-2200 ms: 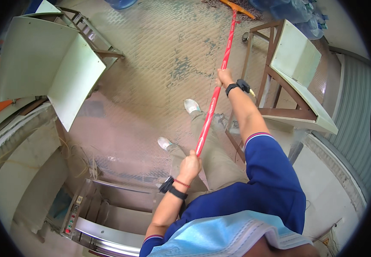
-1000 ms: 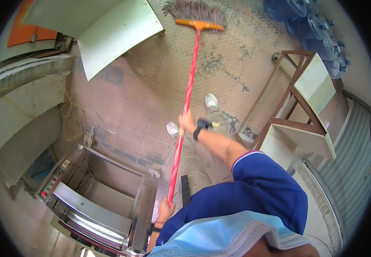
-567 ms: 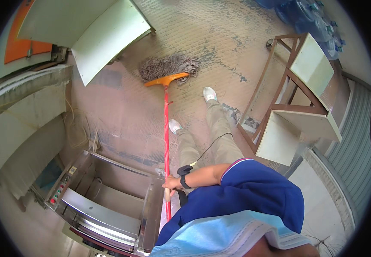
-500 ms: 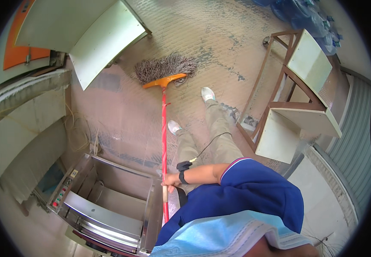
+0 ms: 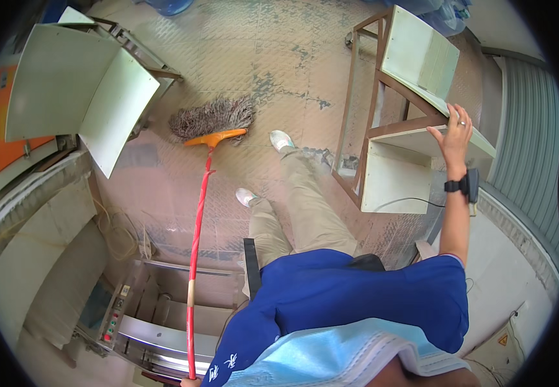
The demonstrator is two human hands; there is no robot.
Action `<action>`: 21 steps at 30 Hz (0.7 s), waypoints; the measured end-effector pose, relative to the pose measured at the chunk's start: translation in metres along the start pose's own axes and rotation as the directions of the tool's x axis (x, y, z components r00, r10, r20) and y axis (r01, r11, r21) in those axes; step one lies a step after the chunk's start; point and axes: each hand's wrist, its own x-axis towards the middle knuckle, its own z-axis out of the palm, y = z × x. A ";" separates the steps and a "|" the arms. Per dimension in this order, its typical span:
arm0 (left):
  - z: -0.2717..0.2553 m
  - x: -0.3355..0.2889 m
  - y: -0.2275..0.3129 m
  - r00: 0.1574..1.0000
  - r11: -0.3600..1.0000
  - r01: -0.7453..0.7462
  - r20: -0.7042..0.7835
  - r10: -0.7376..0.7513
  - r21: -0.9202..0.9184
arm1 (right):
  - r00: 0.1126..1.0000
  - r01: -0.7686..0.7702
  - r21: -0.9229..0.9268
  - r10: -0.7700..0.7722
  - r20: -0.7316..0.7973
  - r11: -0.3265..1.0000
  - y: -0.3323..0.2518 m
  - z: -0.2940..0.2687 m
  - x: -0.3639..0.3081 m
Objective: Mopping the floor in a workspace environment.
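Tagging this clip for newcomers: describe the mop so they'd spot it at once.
On the patterned floor, left of the person's white shoes, is the mop. Its red handle runs down to the left hand. Shaggy grey-brown strands on an orange crossbar set it apart from the pale panels nearby.

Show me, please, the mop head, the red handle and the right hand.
Mop head (image 5: 211, 119): head view, on the middle of its strands.
Red handle (image 5: 193, 266): head view, on the shaft above the pale band.
Right hand (image 5: 455, 137): head view, on the middle of the hand.
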 end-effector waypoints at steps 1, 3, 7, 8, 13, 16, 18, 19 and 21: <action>-0.009 0.002 -0.001 1.000 1.000 -0.001 -0.017 0.002 0.013 | 0.992 0.021 0.112 -0.035 0.119 0.993 0.020 0.010 0.000; -0.032 -0.010 0.017 0.999 1.000 -0.015 -0.040 0.016 0.025 | 0.966 0.108 0.247 -0.160 0.202 0.963 0.040 0.024 0.007; -0.071 -0.042 0.042 0.997 0.999 -0.029 -0.069 0.031 0.033 | 0.978 0.140 0.270 -0.176 0.115 0.953 0.046 0.042 0.010; -0.079 -0.049 0.048 0.997 0.999 -0.029 -0.075 0.031 0.035 | 0.978 0.153 0.262 -0.183 0.097 0.953 0.043 0.042 0.013; -0.112 -0.069 0.070 0.995 0.999 -0.027 -0.092 0.030 0.028 | 0.981 0.166 0.268 -0.188 0.058 0.949 0.044 0.044 0.022; -0.124 -0.078 0.078 0.995 0.999 -0.027 -0.099 0.030 0.024 | 0.984 0.144 0.245 -0.166 0.070 0.959 0.049 0.047 0.030; -0.129 -0.083 0.082 0.994 0.999 -0.025 -0.104 0.027 0.023 | 0.982 0.158 0.229 -0.176 0.062 0.961 0.048 0.050 0.040; -0.131 -0.087 0.083 0.994 0.999 -0.028 -0.103 0.030 0.020 | 0.983 0.156 0.229 -0.174 0.062 0.961 0.049 0.051 0.046; -0.136 -0.092 0.087 0.994 0.999 -0.025 -0.107 0.027 0.019 | 0.979 0.172 0.214 -0.191 0.069 0.962 0.051 0.056 0.055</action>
